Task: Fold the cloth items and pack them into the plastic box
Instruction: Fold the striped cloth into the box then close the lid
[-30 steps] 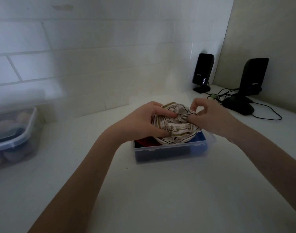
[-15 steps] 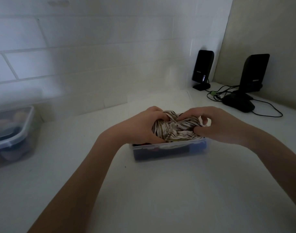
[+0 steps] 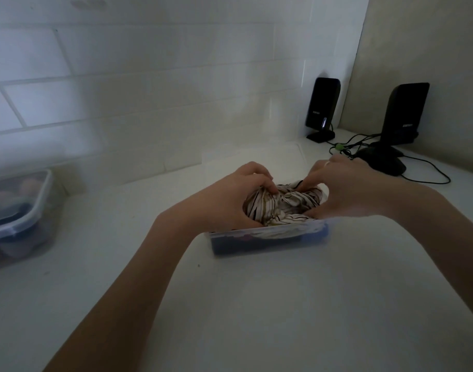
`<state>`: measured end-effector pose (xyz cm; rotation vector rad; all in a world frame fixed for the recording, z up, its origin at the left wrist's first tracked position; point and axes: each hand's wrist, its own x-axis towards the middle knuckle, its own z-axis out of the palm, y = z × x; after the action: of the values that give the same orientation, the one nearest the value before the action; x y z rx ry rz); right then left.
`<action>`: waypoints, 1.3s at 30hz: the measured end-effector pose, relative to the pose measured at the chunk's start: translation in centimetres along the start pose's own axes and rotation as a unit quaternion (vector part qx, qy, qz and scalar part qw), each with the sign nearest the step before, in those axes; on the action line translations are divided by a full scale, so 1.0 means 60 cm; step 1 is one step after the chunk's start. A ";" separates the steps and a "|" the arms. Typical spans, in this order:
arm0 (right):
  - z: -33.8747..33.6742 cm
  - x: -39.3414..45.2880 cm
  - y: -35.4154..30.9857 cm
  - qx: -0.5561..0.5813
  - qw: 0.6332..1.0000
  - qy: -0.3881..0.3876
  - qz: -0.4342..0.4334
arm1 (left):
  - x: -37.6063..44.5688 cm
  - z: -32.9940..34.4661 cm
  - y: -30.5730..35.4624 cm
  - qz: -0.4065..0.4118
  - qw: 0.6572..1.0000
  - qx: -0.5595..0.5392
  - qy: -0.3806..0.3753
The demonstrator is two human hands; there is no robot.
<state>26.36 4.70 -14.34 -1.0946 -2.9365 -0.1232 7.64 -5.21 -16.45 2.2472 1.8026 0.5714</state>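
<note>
left fingers: curled down into the striped cloth, gripping its top left.
right fingers: curled too, pinching the cloth's top right, tips dug into the folds.
left hand: wraps the cloth's left side, thumb low near the box rim.
right hand: wraps the right side, mirroring the left.
cloth: bunched, not neatly flat; sits in the box, bulging above the rim.
box: clear plastic, on the desk, centre of view; dark blue and a bit of red cloth show through the front wall under the striped one.
progress: late stage, my guess. Lower items packed, striped one going in on top.
left to do: press it below the rim; lid maybe, none clearly seen.
other cloths: none loose on the desk in view.
second box: far left, lidded, contents blurred.
speakers: two, back right, with cables.
</note>
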 end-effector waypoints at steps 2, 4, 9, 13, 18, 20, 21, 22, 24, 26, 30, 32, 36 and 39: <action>-0.005 0.001 -0.004 -0.028 1.000 0.001 -0.013 | 0.000 -0.001 0.000 0.015 0.999 0.046 0.007; -0.005 0.000 -0.006 -0.044 0.998 0.014 -0.040 | 0.000 -0.002 0.002 0.025 0.997 0.076 0.007; -0.006 0.001 -0.006 0.018 0.994 0.012 -0.111 | 0.000 -0.005 0.012 -0.018 0.996 0.073 -0.039; -0.019 0.002 -0.012 0.026 0.994 -0.072 -0.083 | -0.001 -0.003 0.010 -0.062 0.994 0.064 -0.070; -0.036 0.008 -0.023 -0.040 0.989 -0.130 -0.064 | 0.001 -0.002 0.005 -0.073 0.990 0.071 -0.097; -0.041 0.012 -0.027 -0.040 0.985 -0.160 -0.059 | 0.002 -0.002 0.002 -0.078 0.989 0.066 -0.105; -0.044 0.013 -0.029 -0.036 0.981 -0.181 -0.056 | 0.002 -0.002 0.002 -0.080 0.989 0.062 -0.109; -0.046 0.014 -0.032 -0.032 0.977 -0.203 -0.054 | 0.002 -0.002 0.000 -0.082 0.988 0.059 -0.113; -0.049 0.018 -0.033 -0.021 0.969 -0.239 -0.056 | 0.002 -0.002 -0.001 -0.084 0.987 0.058 -0.126; -0.044 0.022 -0.035 -0.018 0.967 -0.248 -0.054 | 0.004 -0.001 -0.001 -0.088 0.985 0.056 -0.134; -0.018 0.025 -0.039 -0.058 0.973 -0.214 -0.064 | 0.007 0.004 0.000 -0.091 0.989 0.044 -0.112; -0.014 0.022 -0.042 -0.075 0.975 -0.197 -0.069 | 0.008 0.008 -0.001 -0.087 0.991 0.037 -0.096; -0.017 0.026 -0.047 -0.110 0.972 -0.192 -0.076 | 0.003 0.007 -0.006 -0.061 0.994 0.005 -0.086; -0.019 0.029 -0.051 -0.131 0.971 -0.182 -0.088 | -0.004 -0.003 -0.004 -0.021 0.990 -0.074 -0.114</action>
<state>23.04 3.45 -13.38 -0.9687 -3.4263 -0.3565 7.31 -5.41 -16.40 2.0763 1.6357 0.4062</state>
